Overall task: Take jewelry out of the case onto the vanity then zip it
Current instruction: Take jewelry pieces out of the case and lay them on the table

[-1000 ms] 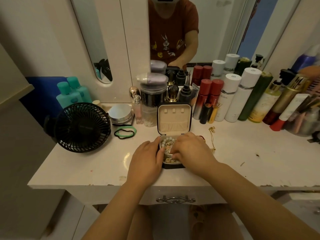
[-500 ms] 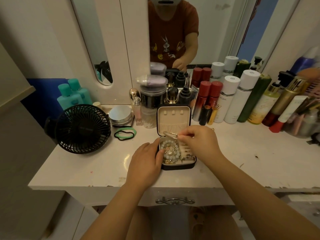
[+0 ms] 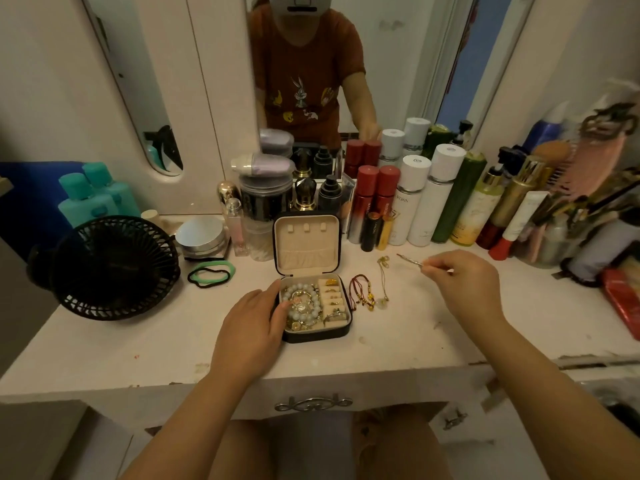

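Note:
A small black jewelry case (image 3: 313, 336) lies open on the white vanity (image 3: 398, 344), its cream lid (image 3: 306, 242) standing upright. Inside are a pale bead bracelet (image 3: 304, 308), gold pieces and several rings in the cream slots (image 3: 334, 301). My left hand (image 3: 254, 330) rests against the case's left side, fingers curled over its rim. My right hand (image 3: 464, 285) hovers right of the case, pinching a thin silver hairpin-like piece (image 3: 410, 260) above the vanity. A red cord bracelet (image 3: 360, 292) and a gold necklace (image 3: 382, 282) lie on the vanity beside the case.
A black desk fan (image 3: 110, 268) stands at the left, with hair ties (image 3: 211, 273) and a round jar (image 3: 201, 237) nearby. Several bottles and tubes (image 3: 415, 199) line the back under the mirror. Brushes and a red packet (image 3: 620, 299) crowd the far right.
My right hand lifted a thin silver piece out of the case and carried it right, over the vanity. My left hand stayed on the case. The red bracelet and necklace are uncovered.

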{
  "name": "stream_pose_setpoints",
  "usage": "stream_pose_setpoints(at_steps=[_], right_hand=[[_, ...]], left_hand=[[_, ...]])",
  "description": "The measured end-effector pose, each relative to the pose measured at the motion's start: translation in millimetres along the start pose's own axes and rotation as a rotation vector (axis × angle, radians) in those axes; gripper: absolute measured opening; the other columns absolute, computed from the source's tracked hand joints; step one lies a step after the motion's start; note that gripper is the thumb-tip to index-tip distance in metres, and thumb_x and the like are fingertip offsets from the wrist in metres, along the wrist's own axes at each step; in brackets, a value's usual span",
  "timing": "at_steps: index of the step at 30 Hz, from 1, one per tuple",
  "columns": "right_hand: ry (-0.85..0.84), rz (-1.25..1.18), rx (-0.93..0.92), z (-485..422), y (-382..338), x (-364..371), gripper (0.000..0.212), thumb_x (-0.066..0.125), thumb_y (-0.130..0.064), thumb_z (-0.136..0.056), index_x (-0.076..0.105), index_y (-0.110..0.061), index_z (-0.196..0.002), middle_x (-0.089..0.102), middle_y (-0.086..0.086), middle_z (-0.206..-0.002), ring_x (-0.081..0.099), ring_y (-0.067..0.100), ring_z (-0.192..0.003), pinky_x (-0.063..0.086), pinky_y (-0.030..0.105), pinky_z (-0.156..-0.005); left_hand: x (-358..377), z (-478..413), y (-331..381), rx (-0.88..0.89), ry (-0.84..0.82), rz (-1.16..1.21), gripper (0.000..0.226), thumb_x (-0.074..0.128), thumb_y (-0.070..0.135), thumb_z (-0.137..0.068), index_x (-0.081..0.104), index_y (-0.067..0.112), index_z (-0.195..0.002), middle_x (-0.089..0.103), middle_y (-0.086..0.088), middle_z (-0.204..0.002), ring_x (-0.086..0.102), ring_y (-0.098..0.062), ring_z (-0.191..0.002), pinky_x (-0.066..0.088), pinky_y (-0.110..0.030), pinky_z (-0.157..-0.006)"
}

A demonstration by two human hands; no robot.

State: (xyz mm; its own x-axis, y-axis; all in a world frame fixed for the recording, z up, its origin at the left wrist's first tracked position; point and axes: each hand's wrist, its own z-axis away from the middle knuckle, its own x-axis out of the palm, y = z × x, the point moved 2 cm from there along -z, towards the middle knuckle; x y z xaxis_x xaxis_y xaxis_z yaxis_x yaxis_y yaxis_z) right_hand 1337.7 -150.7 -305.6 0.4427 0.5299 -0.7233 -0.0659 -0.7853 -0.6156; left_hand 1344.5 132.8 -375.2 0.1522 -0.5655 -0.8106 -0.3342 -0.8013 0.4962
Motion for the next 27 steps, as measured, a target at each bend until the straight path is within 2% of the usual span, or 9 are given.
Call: stream_pose_setpoints(at_steps=[3, 9, 14, 19, 22, 27], right_hand=[[-0.039, 0.142, -0.023, -4.5, 23.9, 3.4, 0.016, 0.065, -0.013, -0.084, 0.073, -0.005, -0.096, 0.069, 0.011, -0.097, 0.058, 0.023, -0.09, 0.038, 0.025, -0.078], [-0.123, 0.247, -0.08, -4.1, 37.5, 27.7, 0.016, 0.06, -0.015, -0.088, 0.072, -0.009, -0.097, 0.068, 0.006, -0.098, 0.055, 0.021, -0.094, 0.042, 0.028, -0.08], [-0.213, 0.309, -0.155, -6.0, 39.1, 41.8, 0.02, 0.056, -0.015, -0.091, 0.071, -0.012, -0.104, 0.07, 0.006, -0.104, 0.056, 0.02, -0.097, 0.036, 0.021, -0.079], [-0.234, 0.32, -0.182, -3.9, 34.9, 45.7, 0.027, 0.05, -0.011, -0.094, 0.068, -0.015, -0.113, 0.068, 0.006, -0.114, 0.057, 0.021, -0.104, 0.041, 0.024, -0.087], [-0.226, 0.326, -0.172, -1.4, 26.6, 43.9, 0.027, 0.049, -0.015, -0.095, 0.067, -0.018, -0.115, 0.067, 0.003, -0.116, 0.055, 0.019, -0.106, 0.042, 0.026, -0.086], [-0.202, 0.218, -0.247, 10.5, -27.7, 44.3, 0.027, 0.05, -0.023, -0.094, 0.065, -0.022, -0.117, 0.064, -0.004, -0.121, 0.049, 0.015, -0.115, 0.038, 0.026, -0.091]], left_hand=[[2.3, -0.8, -2.3, -0.019, -0.015, 0.003, 0.044, 0.029, 0.038, -0.097, 0.036, 0.027, -0.139, 0.06, 0.001, -0.118, 0.051, -0.012, -0.103, 0.041, -0.026, -0.084], [4.1, -1.8, -1.6, -0.044, -0.021, -0.017, 0.052, 0.024, 0.046, -0.093, 0.036, 0.025, -0.14, 0.059, 0.0, -0.122, 0.051, -0.014, -0.108, 0.04, -0.029, -0.088], [3.9, -2.4, -2.1, -0.034, -0.035, -0.024, 0.057, 0.021, 0.047, -0.089, 0.036, 0.026, -0.139, 0.061, 0.0, -0.118, 0.052, -0.013, -0.104, 0.041, -0.028, -0.083], [3.9, -2.7, -2.5, -0.038, -0.033, -0.024, 0.057, 0.021, 0.047, -0.089, 0.037, 0.025, -0.139, 0.061, 0.0, -0.116, 0.051, -0.014, -0.103, 0.04, -0.028, -0.082], [2.2, -2.1, 0.6, -0.041, -0.031, -0.015, 0.057, 0.021, 0.046, -0.089, 0.037, 0.024, -0.139, 0.061, -0.001, -0.117, 0.051, -0.014, -0.104, 0.04, -0.028, -0.084], [-0.4, -1.6, 3.6, -0.025, -0.02, -0.013, 0.052, 0.022, 0.044, -0.09, 0.038, 0.027, -0.137, 0.062, 0.001, -0.112, 0.052, -0.013, -0.1, 0.041, -0.027, -0.081]])
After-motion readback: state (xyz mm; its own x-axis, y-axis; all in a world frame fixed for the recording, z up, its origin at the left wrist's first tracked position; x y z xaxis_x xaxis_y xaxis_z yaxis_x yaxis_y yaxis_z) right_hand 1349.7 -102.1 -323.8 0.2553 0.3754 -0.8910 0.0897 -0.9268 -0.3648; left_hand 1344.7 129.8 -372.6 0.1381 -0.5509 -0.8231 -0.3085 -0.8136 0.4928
